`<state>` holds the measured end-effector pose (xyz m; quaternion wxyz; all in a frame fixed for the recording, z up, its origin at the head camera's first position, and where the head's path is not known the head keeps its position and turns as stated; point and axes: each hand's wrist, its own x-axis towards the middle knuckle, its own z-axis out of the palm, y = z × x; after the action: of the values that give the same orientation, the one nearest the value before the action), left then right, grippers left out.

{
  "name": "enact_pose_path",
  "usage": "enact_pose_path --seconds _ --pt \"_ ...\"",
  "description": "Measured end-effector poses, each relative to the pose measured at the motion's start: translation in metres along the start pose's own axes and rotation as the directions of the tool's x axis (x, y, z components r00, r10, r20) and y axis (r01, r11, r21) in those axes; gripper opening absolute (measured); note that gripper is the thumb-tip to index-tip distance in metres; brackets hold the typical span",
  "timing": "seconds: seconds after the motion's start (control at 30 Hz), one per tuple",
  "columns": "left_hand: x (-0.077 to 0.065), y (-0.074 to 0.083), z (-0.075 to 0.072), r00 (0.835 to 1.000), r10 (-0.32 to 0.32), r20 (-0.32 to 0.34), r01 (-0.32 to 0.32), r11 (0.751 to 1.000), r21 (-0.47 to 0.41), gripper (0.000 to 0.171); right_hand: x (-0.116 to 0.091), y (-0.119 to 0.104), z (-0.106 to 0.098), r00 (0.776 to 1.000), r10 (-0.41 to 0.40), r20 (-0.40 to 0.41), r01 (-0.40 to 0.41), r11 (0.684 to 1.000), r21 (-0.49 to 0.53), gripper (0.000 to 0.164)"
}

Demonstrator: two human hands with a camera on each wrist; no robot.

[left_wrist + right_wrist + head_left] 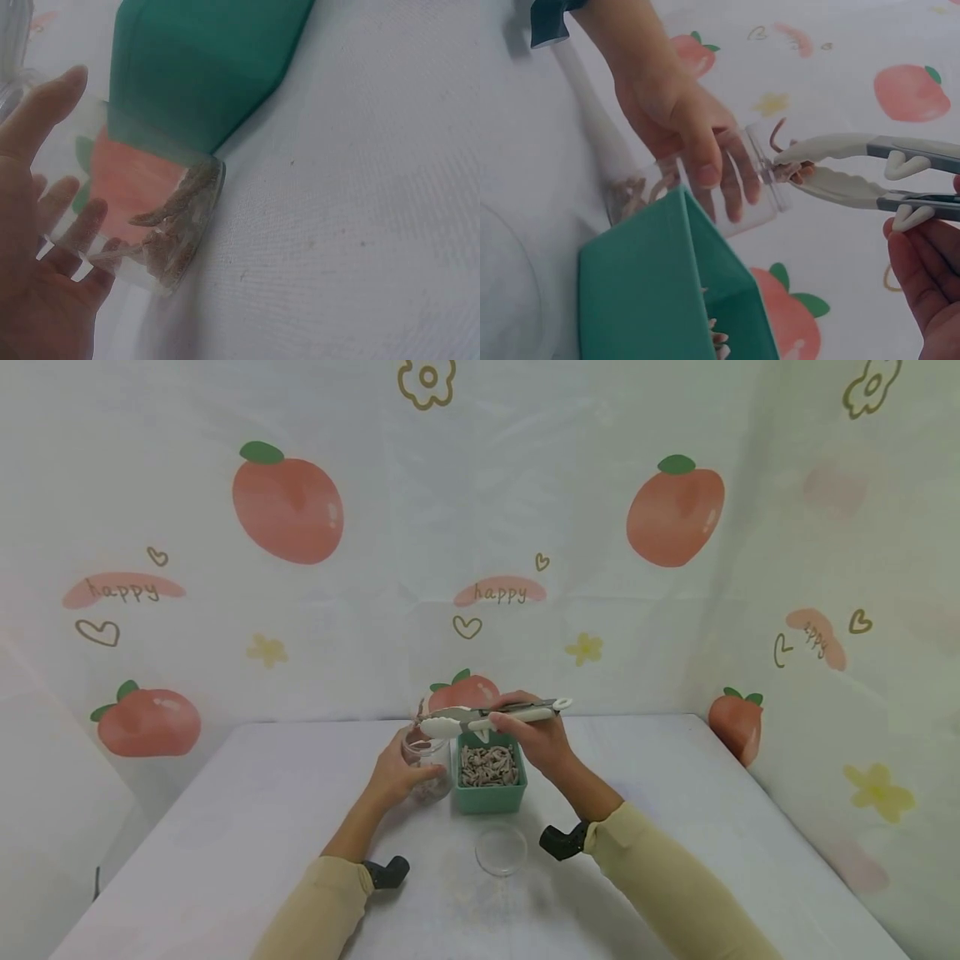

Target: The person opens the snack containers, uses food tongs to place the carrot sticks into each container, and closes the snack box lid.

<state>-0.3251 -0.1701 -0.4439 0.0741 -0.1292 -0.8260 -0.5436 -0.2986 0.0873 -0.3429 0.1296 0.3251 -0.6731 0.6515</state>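
My left hand [392, 774] grips a clear jar [437, 783], thumb on one side and fingers round the other. Several brown, twisted dried pieces [169, 240] lie in the jar's bottom. My right hand [538, 739] holds white-and-grey tongs [847, 146] by the handles. At the jar's mouth, the tongs' white tips pinch a small clump of dried pieces [789, 172], one thin strand sticking up. Right beside the jar stands a green box [489, 800], holding many similar dried pieces [487, 766].
A clear round lid [502, 850] lies on the white-covered table [247, 835] in front of the box. Behind the table hangs a white cloth [480, 485] printed with fruit. A black wrist mount [564, 842] sits at each sleeve cuff.
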Motion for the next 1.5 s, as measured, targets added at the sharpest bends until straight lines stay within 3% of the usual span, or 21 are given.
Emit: enact_pose_path --seconds 0.27,0.43,0.7,0.83,1.23,1.5 --pt "-0.001 0.003 0.000 1.000 -0.029 -0.001 0.029 0.999 0.014 0.084 -0.006 -0.020 0.005 0.996 0.089 0.007 -0.089 0.995 -0.044 0.020" --pt "-0.001 0.004 0.000 0.999 -0.043 -0.007 0.043 0.999 0.030 0.088 -0.004 -0.004 0.001 0.995 0.093 0.020 -0.093 0.996 0.001 0.022" --pt "-0.003 0.003 0.000 1.000 0.006 -0.002 -0.006 1.000 -0.005 0.083 -0.004 0.009 -0.006 0.999 0.038 0.009 -0.038 0.999 0.011 0.021" --pt "-0.002 0.001 0.000 1.000 0.018 0.003 -0.018 1.000 -0.026 0.083 -0.006 0.007 -0.013 0.999 0.037 -0.013 -0.037 0.999 0.002 0.021" --pt "-0.001 0.002 0.000 1.000 0.008 0.007 -0.008 1.000 -0.015 0.082 -0.017 -0.015 -0.037 0.990 0.136 -0.045 -0.138 0.989 -0.060 0.025" --pt "-0.001 0.004 0.000 1.000 0.015 0.007 -0.015 1.000 -0.017 0.080 -0.023 0.010 -0.062 0.984 0.180 -0.001 -0.179 0.980 -0.092 0.029"
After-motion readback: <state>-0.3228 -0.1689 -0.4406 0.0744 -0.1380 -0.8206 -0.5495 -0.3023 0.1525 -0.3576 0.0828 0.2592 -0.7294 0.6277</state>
